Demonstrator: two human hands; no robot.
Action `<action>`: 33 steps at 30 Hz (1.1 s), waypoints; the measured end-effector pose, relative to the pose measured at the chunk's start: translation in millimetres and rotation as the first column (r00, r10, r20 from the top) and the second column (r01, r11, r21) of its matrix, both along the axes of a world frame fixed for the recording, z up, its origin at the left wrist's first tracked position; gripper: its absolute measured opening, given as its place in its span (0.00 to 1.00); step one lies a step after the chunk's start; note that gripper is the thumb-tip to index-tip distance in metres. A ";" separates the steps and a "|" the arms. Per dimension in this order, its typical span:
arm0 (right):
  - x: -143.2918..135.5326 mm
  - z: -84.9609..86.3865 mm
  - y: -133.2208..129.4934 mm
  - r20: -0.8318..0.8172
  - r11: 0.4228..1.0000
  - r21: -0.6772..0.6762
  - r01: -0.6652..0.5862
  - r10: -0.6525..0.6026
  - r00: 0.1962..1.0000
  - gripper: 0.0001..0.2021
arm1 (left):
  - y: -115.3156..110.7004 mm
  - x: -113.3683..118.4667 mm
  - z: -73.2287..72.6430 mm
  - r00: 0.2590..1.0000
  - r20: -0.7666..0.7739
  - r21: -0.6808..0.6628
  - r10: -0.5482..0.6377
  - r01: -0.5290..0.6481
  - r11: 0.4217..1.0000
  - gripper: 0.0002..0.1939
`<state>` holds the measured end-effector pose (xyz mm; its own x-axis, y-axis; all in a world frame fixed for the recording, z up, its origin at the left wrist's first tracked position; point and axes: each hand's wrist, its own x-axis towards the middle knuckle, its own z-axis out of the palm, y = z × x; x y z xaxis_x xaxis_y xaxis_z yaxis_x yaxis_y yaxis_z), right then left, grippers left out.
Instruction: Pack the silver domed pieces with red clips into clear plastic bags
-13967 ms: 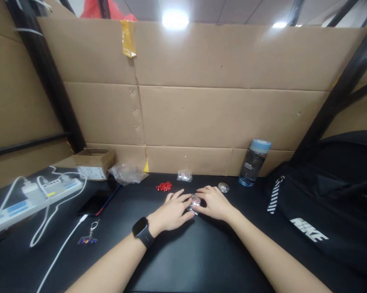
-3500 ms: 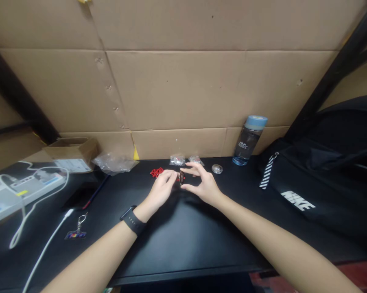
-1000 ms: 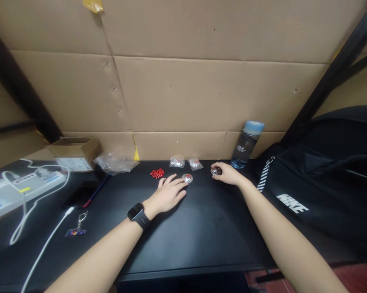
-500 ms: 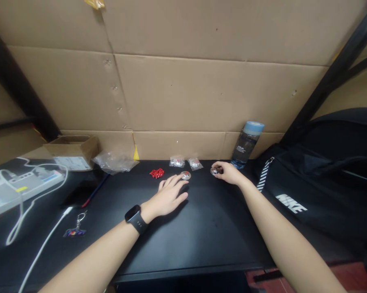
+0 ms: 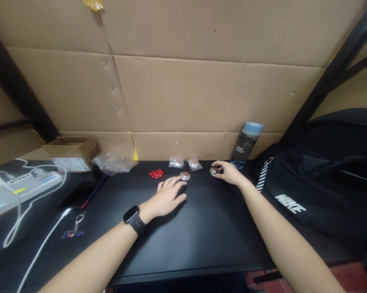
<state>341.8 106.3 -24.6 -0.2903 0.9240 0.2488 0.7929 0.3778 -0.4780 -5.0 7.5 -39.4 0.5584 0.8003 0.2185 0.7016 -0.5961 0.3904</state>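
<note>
My right hand (image 5: 228, 173) pinches a small shiny, clear round piece (image 5: 214, 171) between thumb and fingers, low over the black table or resting on it; I cannot tell which. My left hand (image 5: 168, 197), a black watch on its wrist, lies with fingers stretched out and spread. Its fingertips reach a second clear round piece (image 5: 185, 176) with a red spot; whether they touch it is unclear. Left of that sits a heap of red cords or loops (image 5: 156, 174). Behind the hands are two more round pieces in clear plastic wrappers, a left packet (image 5: 176, 162) and a right packet (image 5: 195, 164).
At the back right, a blue-capped water bottle (image 5: 247, 142) leans near a black bag (image 5: 305, 179). On the left are an open cardboard box (image 5: 72, 152), crumpled plastic bags (image 5: 113, 163), a power strip (image 5: 25, 191), a white cable (image 5: 44, 244) and a keychain (image 5: 73, 234). Cardboard (image 5: 183, 93) walls the back.
Both hands keep practically the same pose and place. The whole view has shifted very slightly, with things sitting a few pixels further left.
</note>
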 end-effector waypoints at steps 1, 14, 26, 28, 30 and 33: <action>0.2 -0.2 0.1 0.001 1.000 -0.001 0.001 -0.001 1.000 0.24 | 0.0 -0.2 0.0 1.000 0.002 0.000 -0.001 0.001 1.000 0.21; 8.7 -2.8 4.2 0.024 0.999 -0.005 -0.032 0.032 0.999 0.14 | -2.2 -0.5 4.3 1.000 -0.011 -0.027 -0.014 0.014 1.000 0.18; 1.6 9.6 -8.5 0.198 0.998 -0.048 -0.048 0.057 0.979 0.19 | -8.0 1.3 5.6 0.999 -0.027 0.037 -0.040 0.041 0.998 0.17; -1.1 12.5 -13.0 0.281 0.993 -0.096 -0.075 0.099 0.955 0.19 | -8.6 1.0 5.4 0.999 -0.024 0.050 -0.045 0.046 0.998 0.17; -6.0 14.1 -18.0 0.329 0.989 -0.122 -0.085 0.121 0.936 0.20 | -9.0 0.6 5.0 0.998 -0.025 0.053 -0.059 0.060 0.997 0.17; -15.8 14.5 -25.4 0.376 0.987 -0.151 -0.055 0.108 0.920 0.25 | -9.7 -0.2 4.9 0.997 -0.024 0.041 -0.074 0.075 0.996 0.17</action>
